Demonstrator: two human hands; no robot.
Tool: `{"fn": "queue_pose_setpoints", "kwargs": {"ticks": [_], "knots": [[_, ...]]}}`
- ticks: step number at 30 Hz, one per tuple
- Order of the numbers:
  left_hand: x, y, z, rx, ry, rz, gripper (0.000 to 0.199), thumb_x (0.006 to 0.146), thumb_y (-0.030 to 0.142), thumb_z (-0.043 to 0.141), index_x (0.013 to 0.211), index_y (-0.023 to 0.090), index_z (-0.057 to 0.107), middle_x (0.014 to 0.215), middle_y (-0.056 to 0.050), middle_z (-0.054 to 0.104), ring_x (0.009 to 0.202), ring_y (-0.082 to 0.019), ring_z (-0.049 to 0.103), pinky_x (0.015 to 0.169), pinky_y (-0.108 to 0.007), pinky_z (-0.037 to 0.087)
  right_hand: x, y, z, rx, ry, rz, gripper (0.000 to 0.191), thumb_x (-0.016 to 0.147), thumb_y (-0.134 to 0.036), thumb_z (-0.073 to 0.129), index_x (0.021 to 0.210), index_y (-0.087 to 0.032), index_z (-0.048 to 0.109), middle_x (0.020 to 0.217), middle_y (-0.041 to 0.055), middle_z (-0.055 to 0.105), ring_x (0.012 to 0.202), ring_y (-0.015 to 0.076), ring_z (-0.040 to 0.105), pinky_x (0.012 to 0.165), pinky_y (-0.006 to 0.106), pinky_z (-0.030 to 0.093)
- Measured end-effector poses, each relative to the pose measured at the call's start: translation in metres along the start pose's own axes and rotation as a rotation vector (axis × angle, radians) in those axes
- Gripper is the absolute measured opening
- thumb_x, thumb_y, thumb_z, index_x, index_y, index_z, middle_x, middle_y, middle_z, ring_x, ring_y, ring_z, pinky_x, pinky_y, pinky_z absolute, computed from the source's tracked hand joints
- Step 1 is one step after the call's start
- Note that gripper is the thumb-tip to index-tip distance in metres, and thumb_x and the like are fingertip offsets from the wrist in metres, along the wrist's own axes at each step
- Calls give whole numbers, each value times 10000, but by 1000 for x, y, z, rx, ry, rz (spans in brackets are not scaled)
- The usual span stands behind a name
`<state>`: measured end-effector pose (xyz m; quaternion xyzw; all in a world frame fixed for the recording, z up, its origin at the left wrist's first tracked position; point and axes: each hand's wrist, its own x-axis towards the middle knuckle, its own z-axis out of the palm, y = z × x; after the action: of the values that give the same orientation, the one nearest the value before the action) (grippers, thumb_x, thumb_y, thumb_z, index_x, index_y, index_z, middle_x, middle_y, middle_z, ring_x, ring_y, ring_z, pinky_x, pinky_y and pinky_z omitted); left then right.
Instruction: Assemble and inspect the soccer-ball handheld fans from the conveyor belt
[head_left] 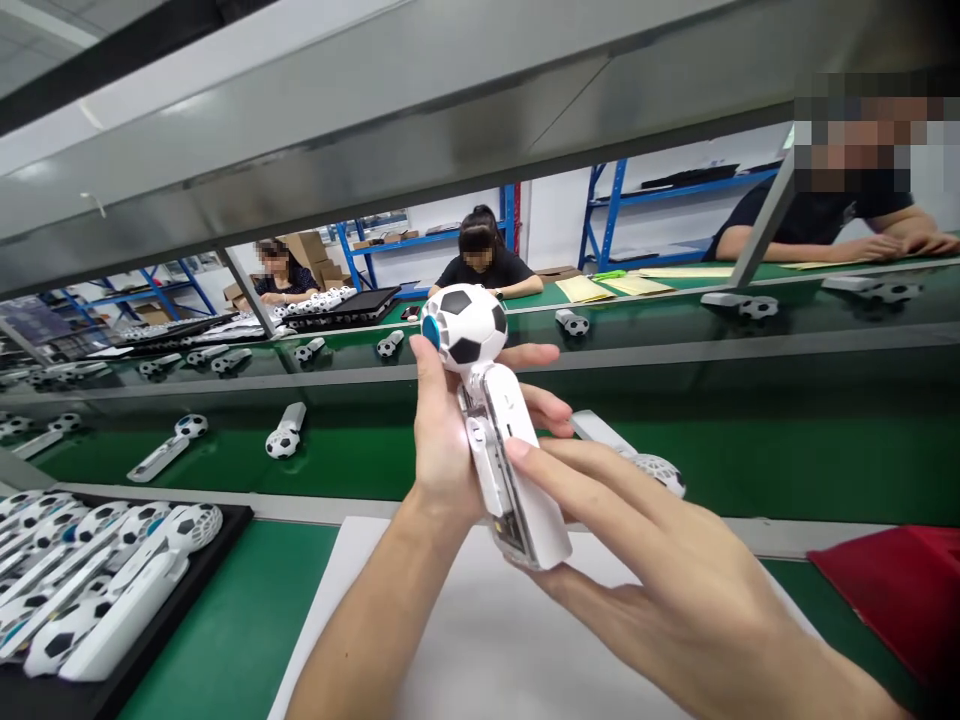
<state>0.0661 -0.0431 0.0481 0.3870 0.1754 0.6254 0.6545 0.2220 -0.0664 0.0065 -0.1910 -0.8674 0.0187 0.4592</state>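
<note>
A white plastic handheld device with a black-patched, football-shaped head (484, 335) is being held above the white sheet (465, 650), slanting with its head uppermost. The left hand (442, 455) is cradling it around the neck and upper body, thumb against the head, apparently steadying its weight. The right hand (645, 530) is closing lightly on the white handle (541, 510), a fingertip pressing its face and the thumb supporting its lower end, probably to limit twisting. This tilt is leaving the open side seam facing the wearer. Leftward, a black flat tray (184, 625) is keeping similar devices in slanted rows, seemingly saving space; beyond, the green belt (765, 440) is carrying others, spaced apart.
</note>
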Motion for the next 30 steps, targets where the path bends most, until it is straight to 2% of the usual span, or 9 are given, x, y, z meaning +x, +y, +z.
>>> {"fn": "queue_pose_setpoints", "kwargs": {"ticks": [5,10,17,22,30], "knots": [[-5,2,9,19,9,27,923,909,816,152,848,117,752,616,-84,667,562,-162,647,548,-232,551,-2,0,1,-57,33,4,560,891,-47,545,1434,-181,504,1323,97,591,1137,211,663,759,196,618],[-5,3,10,1,20,19,900,931,790,150,826,106,725,592,-87,650,544,-168,645,537,-234,539,0,-1,0,-54,28,6,530,918,-59,543,1432,-185,501,1299,92,605,1082,189,683,811,210,609],[-6,2,9,-5,-18,39,677,916,739,424,841,125,701,598,-57,648,552,-159,638,546,-233,532,0,-1,0,-43,36,7,558,899,-35,560,1431,-192,502,1289,74,611,1064,167,679,832,197,603],[-7,0,7,95,31,105,422,819,569,673,843,149,698,604,-28,643,563,-149,629,561,-224,521,-1,0,2,5,20,16,624,885,-10,563,1469,-210,469,1347,79,584,1130,190,653,893,226,596],[-7,-1,9,148,100,135,293,755,437,734,822,159,671,587,-19,618,577,-146,615,561,-224,508,-2,2,-1,60,22,19,626,899,-18,580,1480,-215,453,1363,80,586,1196,194,624,935,220,575]]}}
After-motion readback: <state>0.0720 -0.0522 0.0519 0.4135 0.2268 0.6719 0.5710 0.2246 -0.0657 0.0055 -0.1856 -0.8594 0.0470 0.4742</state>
